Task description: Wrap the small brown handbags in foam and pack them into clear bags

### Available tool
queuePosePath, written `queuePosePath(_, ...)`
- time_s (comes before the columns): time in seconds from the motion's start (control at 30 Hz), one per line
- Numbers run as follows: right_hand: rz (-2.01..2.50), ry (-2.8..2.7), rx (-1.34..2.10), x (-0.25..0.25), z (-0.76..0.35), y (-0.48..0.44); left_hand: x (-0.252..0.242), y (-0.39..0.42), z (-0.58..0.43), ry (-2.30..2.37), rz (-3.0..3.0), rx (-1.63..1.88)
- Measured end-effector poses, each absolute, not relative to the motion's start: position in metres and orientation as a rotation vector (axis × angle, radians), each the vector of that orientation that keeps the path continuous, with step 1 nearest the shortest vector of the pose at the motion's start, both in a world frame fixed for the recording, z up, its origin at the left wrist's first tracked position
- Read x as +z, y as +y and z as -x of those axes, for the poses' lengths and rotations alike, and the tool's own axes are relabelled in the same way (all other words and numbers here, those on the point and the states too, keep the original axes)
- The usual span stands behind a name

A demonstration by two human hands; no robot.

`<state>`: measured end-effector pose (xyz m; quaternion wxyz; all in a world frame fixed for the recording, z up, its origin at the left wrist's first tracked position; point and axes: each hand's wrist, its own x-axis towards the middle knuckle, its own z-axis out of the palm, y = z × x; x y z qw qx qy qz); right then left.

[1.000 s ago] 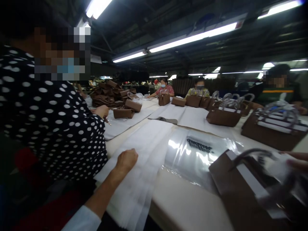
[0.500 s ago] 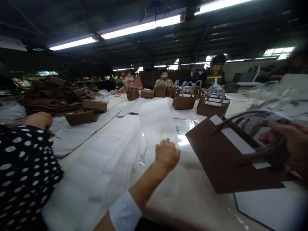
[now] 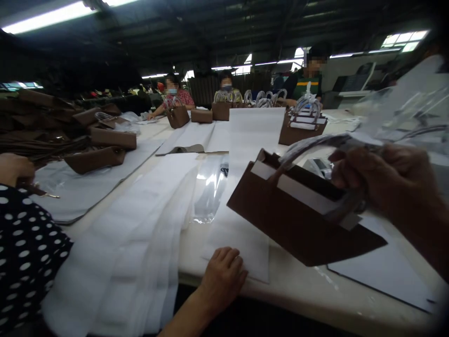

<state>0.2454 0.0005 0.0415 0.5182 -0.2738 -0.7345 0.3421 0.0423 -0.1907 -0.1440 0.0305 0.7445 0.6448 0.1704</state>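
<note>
My right hand [image 3: 393, 180] is closed around the plastic-wrapped handles of a brown handbag [image 3: 298, 210], which hangs tilted above the table. A white strip runs along the bag's top opening. At the table's near edge, my left hand [image 3: 224, 276] has its fingers curled on the near end of a long white sheet [image 3: 257, 128]; the fingertips are partly hidden. That sheet stretches away from me, and the bag covers part of it. Left of my left hand lies a fanned stack of white sheets [image 3: 133, 234], hanging over the edge.
A clear plastic bag [image 3: 210, 187] lies beside the sheet. Brown handbags [image 3: 303, 126] stand at the back, with co-workers behind them. Brown pieces [image 3: 94, 159] are piled at left, near a person's polka-dot sleeve [image 3: 24, 243]. A white board [image 3: 382, 267] lies at right.
My left hand has moved toward the table's near edge, and the white sheet now lies further right. My right hand has brought the handbag leftward. The view has shifted right and down.
</note>
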Motion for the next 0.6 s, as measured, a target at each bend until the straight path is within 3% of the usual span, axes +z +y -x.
queuePosePath(0.3, 0.465, -2.314, 0.841, 0.014, -0.170, -0.014, -0.164, -0.214, -0.029, 1.980, -2.251, 0.660)
queuePosePath(0.6, 0.439, -2.489, 0.984, 0.027, -0.155, -0.005, -0.164, -0.213, -0.019, 1.969, -2.193, 0.708)
